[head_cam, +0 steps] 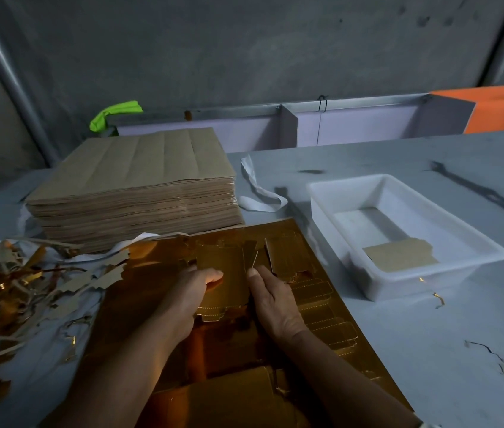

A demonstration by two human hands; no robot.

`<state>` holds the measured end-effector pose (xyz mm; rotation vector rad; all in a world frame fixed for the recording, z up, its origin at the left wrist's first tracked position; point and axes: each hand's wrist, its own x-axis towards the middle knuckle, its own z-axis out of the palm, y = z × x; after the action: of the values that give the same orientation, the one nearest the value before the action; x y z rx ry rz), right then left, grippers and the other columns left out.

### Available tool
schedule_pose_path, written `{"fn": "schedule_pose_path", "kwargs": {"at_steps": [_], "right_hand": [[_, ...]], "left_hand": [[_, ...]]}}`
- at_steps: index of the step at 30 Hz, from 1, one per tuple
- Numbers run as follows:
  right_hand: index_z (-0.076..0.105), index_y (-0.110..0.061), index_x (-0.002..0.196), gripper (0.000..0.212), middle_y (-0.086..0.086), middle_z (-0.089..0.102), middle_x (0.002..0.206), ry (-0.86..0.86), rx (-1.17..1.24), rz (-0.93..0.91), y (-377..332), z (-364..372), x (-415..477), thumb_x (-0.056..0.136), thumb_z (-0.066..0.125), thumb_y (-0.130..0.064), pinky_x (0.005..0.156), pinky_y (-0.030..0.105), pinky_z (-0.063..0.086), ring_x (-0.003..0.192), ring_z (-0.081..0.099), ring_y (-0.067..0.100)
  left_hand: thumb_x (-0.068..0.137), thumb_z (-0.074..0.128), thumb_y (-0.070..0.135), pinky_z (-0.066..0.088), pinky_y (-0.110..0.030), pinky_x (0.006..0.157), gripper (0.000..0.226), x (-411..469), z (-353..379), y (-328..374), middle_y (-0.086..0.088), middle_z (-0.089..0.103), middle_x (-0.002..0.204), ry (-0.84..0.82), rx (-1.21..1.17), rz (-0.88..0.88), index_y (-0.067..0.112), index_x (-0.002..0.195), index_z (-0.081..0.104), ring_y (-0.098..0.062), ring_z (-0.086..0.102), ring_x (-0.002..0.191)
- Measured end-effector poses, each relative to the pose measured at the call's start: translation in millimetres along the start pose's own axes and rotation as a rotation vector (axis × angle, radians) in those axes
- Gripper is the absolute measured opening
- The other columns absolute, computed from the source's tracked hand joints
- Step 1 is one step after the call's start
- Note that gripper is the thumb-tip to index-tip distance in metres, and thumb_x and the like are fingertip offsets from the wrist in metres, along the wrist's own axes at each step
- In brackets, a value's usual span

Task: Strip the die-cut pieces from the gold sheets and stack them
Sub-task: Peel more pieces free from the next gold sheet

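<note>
I see the half-freed gold die-cut piece (229, 285) lying between my hands, left hand (189, 301) pressing flat with fingers spread, right hand (272, 301) pinching its right edge, long axis pointing away from me.

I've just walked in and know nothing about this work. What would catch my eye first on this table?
The shiny gold sheet in the middle near edge stands out, with the left hand and right hand pressing on a die-cut piece at its centre. Behind it to the left sits a tall stack of brown sheets, with a tangle of gold scrap strips at far left. To the right is a white plastic tray holding a brown piece.
</note>
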<state>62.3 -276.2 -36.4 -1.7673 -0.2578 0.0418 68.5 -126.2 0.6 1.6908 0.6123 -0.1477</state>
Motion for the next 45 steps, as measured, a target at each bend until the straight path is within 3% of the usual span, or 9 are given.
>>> {"fn": "schedule_pose_path", "kwargs": {"at_steps": [2,5,10,16,21,25,33,40,45], "right_hand": [[0.053,-0.012,0.089,0.038,0.006,0.053,0.078,-0.016,0.003,0.001,-1,0,0,0.106,0.034,-0.04,0.068,0.034,0.045,0.072,0.052,0.019],[0.054,-0.011,0.09,0.038,0.007,0.055,0.08,-0.02,0.029,0.023,-2,-1,0,0.106,0.035,-0.04,0.07,0.035,0.045,0.075,0.054,0.02],[0.057,-0.012,0.089,0.043,0.012,0.058,0.081,0.011,0.071,0.032,0,-1,-1,0.104,0.036,-0.046,0.074,0.044,0.049,0.079,0.058,0.028],[0.059,-0.023,0.089,0.043,0.008,0.066,0.095,0.055,0.211,0.133,-10,-7,6,0.1,0.035,-0.057,0.078,0.04,0.053,0.092,0.064,0.027],[0.052,-0.027,0.13,0.059,0.01,0.061,0.123,0.013,0.275,0.317,-23,-10,18,0.096,0.028,-0.069,0.071,0.037,0.052,0.104,0.063,0.028],[0.048,-0.03,0.14,0.057,0.007,0.055,0.136,-0.048,0.296,0.352,-28,-7,21,0.097,0.035,-0.065,0.096,0.054,0.049,0.119,0.058,0.031],[0.058,-0.031,0.111,0.019,0.003,0.068,0.112,-0.065,0.248,0.292,-28,-12,18,0.097,0.057,-0.019,0.088,0.049,0.056,0.1,0.068,0.024],[0.054,-0.036,0.103,0.013,0.001,0.065,0.109,0.141,0.388,0.345,-31,-10,16,0.104,0.046,-0.026,0.08,0.048,0.059,0.097,0.067,0.024],[0.05,-0.027,0.099,0.009,0.008,0.062,0.101,0.284,0.423,0.37,-33,-7,17,0.104,0.043,-0.026,0.091,0.057,0.054,0.095,0.064,0.032]], "left_hand": [[0.088,0.069,0.031,0.033,-0.04,0.086,0.036,-2,-1,0,-0.003,0.049,0.107,-0.03,0.021,0.008,0.02,0.117,0.05,-0.017,0.046,0.089],[0.088,0.069,0.026,0.034,-0.04,0.092,0.062,-1,-2,-2,-0.003,0.044,0.115,-0.062,0.047,0.035,0.02,0.142,0.039,-0.021,0.044,0.102],[0.087,0.068,0.019,0.038,-0.055,0.106,0.033,-5,-14,8,-0.016,0.055,0.122,-0.127,0.129,0.061,0.013,0.118,0.055,-0.033,0.052,0.113],[0.088,0.066,0.013,0.029,-0.05,0.112,0.045,-4,-31,17,-0.015,0.053,0.131,-0.224,0.195,0.103,0.01,0.131,0.053,-0.03,0.045,0.124],[0.091,0.062,0.011,0.038,-0.057,0.107,0.029,-12,-34,20,-0.017,0.063,0.121,-0.334,0.222,0.113,0.013,0.12,0.059,-0.032,0.057,0.114],[0.091,0.062,0.012,0.045,-0.042,0.095,0.029,-16,-24,17,-0.01,0.067,0.116,-0.388,0.285,0.147,0.015,0.119,0.059,-0.024,0.06,0.109],[0.088,0.067,0.013,0.047,-0.042,0.096,0.033,-14,-20,14,-0.007,0.067,0.113,-0.398,0.286,0.149,0.017,0.12,0.058,-0.022,0.061,0.109],[0.073,0.076,0.015,0.038,-0.057,0.108,0.087,-17,-11,9,-0.009,0.048,0.144,-0.369,0.01,0.096,0.021,0.149,0.036,-0.035,0.047,0.13],[0.071,0.075,0.016,0.048,-0.049,0.1,0.086,-21,0,4,-0.014,0.053,0.136,-0.399,-0.073,0.089,0.017,0.148,0.037,-0.032,0.057,0.116]]}}
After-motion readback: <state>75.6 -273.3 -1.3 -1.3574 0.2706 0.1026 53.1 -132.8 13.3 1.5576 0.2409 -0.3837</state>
